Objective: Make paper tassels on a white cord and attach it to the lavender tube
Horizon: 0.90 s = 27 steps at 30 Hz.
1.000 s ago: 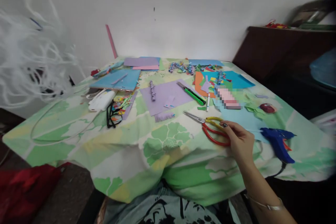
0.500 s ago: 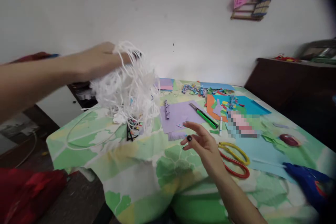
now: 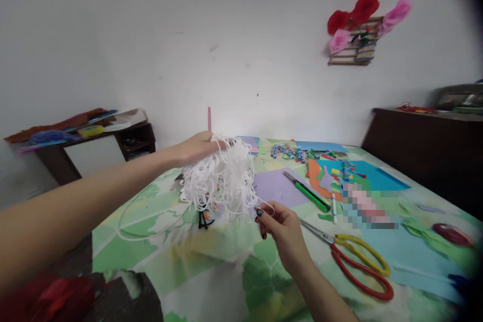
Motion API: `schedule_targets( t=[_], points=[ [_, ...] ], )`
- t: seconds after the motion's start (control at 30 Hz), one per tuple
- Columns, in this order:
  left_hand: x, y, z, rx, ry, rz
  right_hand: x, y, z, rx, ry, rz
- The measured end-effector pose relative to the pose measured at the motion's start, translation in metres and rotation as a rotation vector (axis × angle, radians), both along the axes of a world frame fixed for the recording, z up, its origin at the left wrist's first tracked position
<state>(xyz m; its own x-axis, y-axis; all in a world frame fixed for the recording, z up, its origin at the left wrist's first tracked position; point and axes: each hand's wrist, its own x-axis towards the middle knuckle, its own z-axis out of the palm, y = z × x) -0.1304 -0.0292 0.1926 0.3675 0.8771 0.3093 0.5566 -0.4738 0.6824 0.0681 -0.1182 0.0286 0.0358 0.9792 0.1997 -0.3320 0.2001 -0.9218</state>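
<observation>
holding the tangled white cord (image 3: 234,181) mid-frame, your left grip (image 3: 202,147) clasps its top, presumably so loops hang loose over the desk (image 3: 196,266); lower centre, your right grip (image 3: 283,231) pinches a trailing strand (image 3: 268,205), likely to single it out.

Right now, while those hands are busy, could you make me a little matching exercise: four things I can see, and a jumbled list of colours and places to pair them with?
1. String
2. Scissors
3. Cutter
4. Flowers

A. Red and pink, up on the wall
B. Green, lying partly on purple paper
C. White, hanging in a tangle from the left hand
D. Red-and-yellow-handled, beside the right hand

Pairs: 1-C, 2-D, 3-B, 4-A
</observation>
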Motion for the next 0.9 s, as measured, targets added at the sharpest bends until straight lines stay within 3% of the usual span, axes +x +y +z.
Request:
schedule_targets(
  t=[0.1, 0.17, 0.3, 0.47, 0.67, 0.9],
  points=[
    [-0.009, 0.005, -0.004, -0.133, 0.063, -0.025, 0.004, 0.005, -0.001, 0.011, -0.030, -0.114],
    [-0.014, 0.007, -0.005, -0.105, 0.075, 0.022, 0.003, 0.007, 0.001, 0.067, -0.114, -0.255],
    [-0.019, 0.007, -0.007, -0.069, 0.174, 0.106, -0.014, 0.002, 0.013, 0.349, -0.304, -0.457],
    [-0.016, -0.001, -0.010, -0.039, 0.225, 0.137, -0.057, -0.008, 0.038, 0.651, -0.458, -0.396],
    [-0.011, -0.005, -0.018, -0.007, 0.323, 0.183, -0.089, -0.003, 0.046, 0.625, -0.510, -0.338],
    [-0.012, 0.002, -0.023, -0.001, 0.406, 0.246, -0.076, -0.001, 0.040, 0.580, -0.561, -0.340]
  ],
)
